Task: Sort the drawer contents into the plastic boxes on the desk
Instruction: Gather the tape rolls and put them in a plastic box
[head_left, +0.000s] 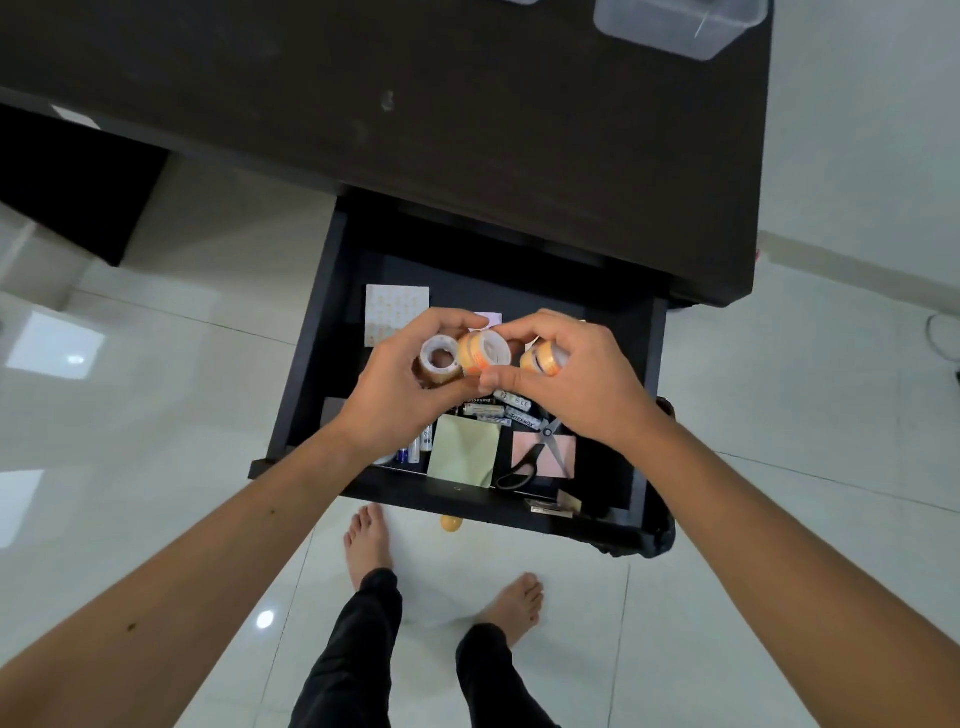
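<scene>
Above the open drawer (311, 332), my left grip (395, 384) curls round a brown tape roll (439, 364) and an orange one (483, 353); my right grip (571, 374) pinches that orange roll while holding a third roll (543, 358). Batteries (498, 408), scissors (535, 457) below; plastic box (675, 26) on the table (467, 104)

Above the open drawer (311, 332), the left hand (400, 384) grips two tape rolls (462, 356); the right hand (566, 379) grips a third roll (543, 358).

Dark brown table (467, 104), black drawer (311, 332), orange-and-white tape rolls (483, 353), pale green sticky pad (464, 451), pink note (563, 457), black-handled scissors (522, 470), glossy white floor tiles (156, 415)
</scene>
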